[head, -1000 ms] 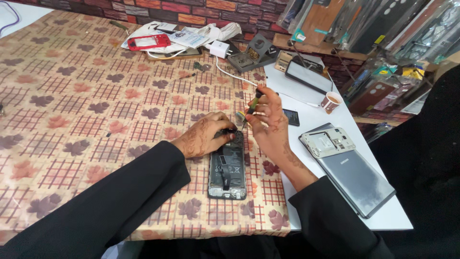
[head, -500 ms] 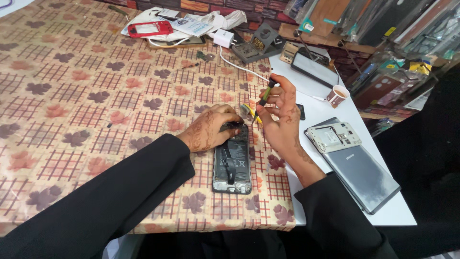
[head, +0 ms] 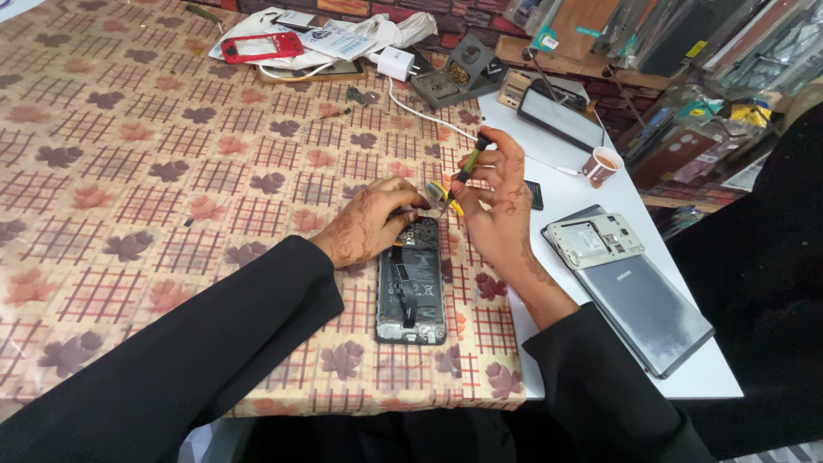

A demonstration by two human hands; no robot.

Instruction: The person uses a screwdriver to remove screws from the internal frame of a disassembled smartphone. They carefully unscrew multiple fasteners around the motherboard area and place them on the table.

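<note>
An opened phone (head: 411, 287) with its back cover off lies on the patterned tablecloth, its battery and board showing. My left hand (head: 370, 221) rests at the phone's top end, fingers pinched on a small part there. My right hand (head: 497, 201) is raised just right of the phone and grips a thin screwdriver (head: 463, 171) with a yellow-green shaft and black top, tip pointing down toward the left fingers. Both arms wear black sleeves.
A grey tablet (head: 643, 304) with a second opened phone (head: 593, 240) on it lies on the white board at right. A small paper cup (head: 600, 165), a white charger and cable (head: 396, 62), a red phone frame (head: 261, 47) and a soldering stand (head: 463, 73) sit further back.
My right hand has lifted the screwdriver slightly and tilted it toward the left fingers. The view has shifted a little; the phone stays in place.
</note>
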